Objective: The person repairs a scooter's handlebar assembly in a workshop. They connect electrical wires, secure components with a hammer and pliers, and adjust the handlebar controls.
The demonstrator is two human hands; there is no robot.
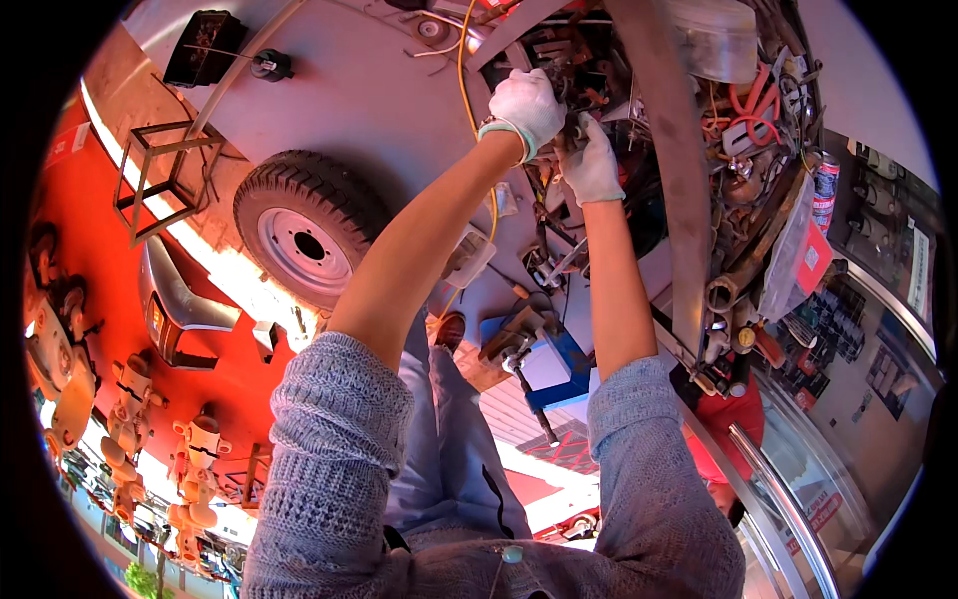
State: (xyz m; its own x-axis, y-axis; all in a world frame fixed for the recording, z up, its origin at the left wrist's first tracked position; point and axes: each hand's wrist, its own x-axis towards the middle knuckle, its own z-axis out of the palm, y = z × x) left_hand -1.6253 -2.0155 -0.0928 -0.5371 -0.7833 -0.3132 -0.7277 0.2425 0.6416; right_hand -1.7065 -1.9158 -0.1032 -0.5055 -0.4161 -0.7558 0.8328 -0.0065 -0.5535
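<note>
My left hand (529, 103), in a white glove, is closed in a fist at the edge of a jumble of dark metal parts (589, 55). Close on its right, my right hand (595, 168), gloved too, has its fingers curled at a small dark part whose kind I cannot make out. What lies inside the left fist is hidden. A long, flat grey-brown metal bar (675, 150) runs past the right hand. Below the hands, a clear plastic container (469, 257) shows beside my left forearm.
A wheel with a black tyre (309, 225) stands to the left, near a metal frame (165, 180). A yellow cable (462, 70) crosses the floor. On the right are red-handled tools (758, 105), a spray can (824, 195) and pipes (723, 290). A person in red (733, 424) is behind.
</note>
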